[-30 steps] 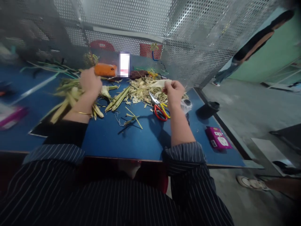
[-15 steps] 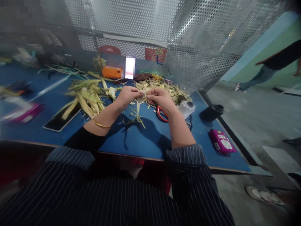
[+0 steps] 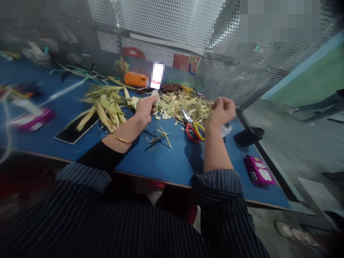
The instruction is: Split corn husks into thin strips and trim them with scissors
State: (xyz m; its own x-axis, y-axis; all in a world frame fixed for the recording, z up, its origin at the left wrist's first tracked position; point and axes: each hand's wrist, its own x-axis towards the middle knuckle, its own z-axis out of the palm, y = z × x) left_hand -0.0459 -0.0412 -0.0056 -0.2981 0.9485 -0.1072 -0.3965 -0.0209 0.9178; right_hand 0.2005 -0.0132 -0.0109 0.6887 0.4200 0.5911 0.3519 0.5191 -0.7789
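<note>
My left hand (image 3: 144, 109) is closed, pinching a small pale, translucent strip (image 3: 155, 94) between thumb and fingers; it looks like dried husk. My right hand (image 3: 223, 111) is raised apart at the right, over the edge of a heap of shredded husk (image 3: 185, 104), its fingers curled together. Whether anything thin is in them is hidden. Scissors (image 3: 192, 128) with one red and one yellow handle lie between the hands, blades against the heap. Left of my left hand spreads a bunch of long yellow-green corn husks (image 3: 104, 104). A few thin scraps (image 3: 163, 135) lie on the blue table (image 3: 158, 161).
A black phone-like slab (image 3: 72, 132) lies partly under the husks. An orange packet (image 3: 135, 79) and a lit phone (image 3: 157, 73) stand at the back. To the right are a black cup (image 3: 248, 136) and a purple pack (image 3: 259, 170). A perforated metal screen (image 3: 166, 28) rises behind.
My hands, together before, have parted: the right went right and the left stays near the heap with the pale strip. The scissors are now uncovered. The whole view has shifted slightly.
</note>
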